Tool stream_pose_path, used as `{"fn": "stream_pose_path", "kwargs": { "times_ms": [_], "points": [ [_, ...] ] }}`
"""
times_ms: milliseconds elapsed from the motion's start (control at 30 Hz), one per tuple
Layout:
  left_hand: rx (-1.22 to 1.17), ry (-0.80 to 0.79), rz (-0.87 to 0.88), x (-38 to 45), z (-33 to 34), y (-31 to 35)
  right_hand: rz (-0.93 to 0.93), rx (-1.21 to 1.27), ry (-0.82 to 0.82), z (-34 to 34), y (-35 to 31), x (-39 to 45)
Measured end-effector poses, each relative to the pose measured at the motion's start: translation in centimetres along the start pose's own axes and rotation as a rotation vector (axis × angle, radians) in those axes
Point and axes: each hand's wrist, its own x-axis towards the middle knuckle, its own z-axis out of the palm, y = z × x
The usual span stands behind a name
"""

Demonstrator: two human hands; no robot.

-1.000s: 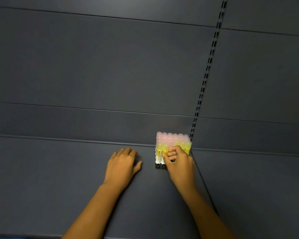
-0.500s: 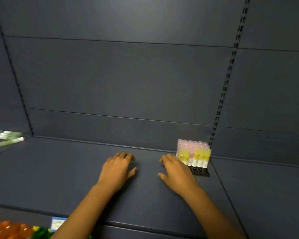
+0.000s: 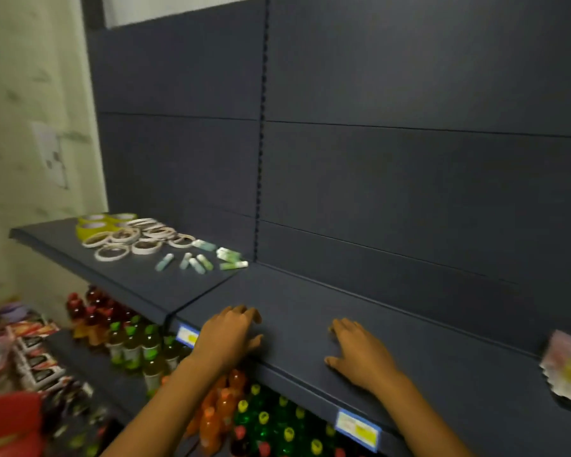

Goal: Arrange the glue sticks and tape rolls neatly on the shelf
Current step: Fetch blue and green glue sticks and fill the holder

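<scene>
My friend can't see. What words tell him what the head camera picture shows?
Two empty hands, left hand and right hand, rest on a dark shelf. Farther left lie loose tape rolls and scattered glue sticks; bottles stand below.

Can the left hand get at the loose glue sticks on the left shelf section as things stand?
Probably yes. The left hand rests flat and holds nothing, and the shelf between it and the glue sticks lies bare, though it looks like a long reach.
</scene>
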Motion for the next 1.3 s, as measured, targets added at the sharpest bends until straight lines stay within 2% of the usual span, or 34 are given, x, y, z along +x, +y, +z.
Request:
{"fn": "stream_pose_path", "kwargs": {
  "times_ms": [233, 400, 633, 867, 1033, 1200, 1300],
  "points": [
    [0.036, 0.028, -0.122, -4.8, -3.3, -12.0, -0.133, 0.049, 0.022, 1.7, -12.9, 5.7],
    [0.027, 0.059, -0.153, -5.0, -4.2, -16.6, -0.160, 0.069, 0.009, 2.6, -16.9, 8.9],
    [-0.005, 0.047, -0.143, -1.0, -2.7, -19.8, -0.178, 0.111, 0.001, 4.3, -18.1, 15.1],
    [0.019, 0.012, -0.153, 7.0, -2.6, -23.3, -0.169, 0.137, 0.039, 4.2, -17.0, 22.8],
    [0.036, 0.072, -0.133, 12.9, -2.2, -24.7, -0.183, 0.117, 0.103, 4.0, -16.2, 28.4],
    [0.005, 0.024, -0.121, 16.5, 0.3, -26.5, -0.175, 0.125, 0.038, 6.8, -16.1, 31.0],
    [-0.026, 0.047, -0.081, 19.7, 1.0, -27.7, -0.156, 0.133, 0.049, 6.8, -15.2, 33.1]
  ]
}}
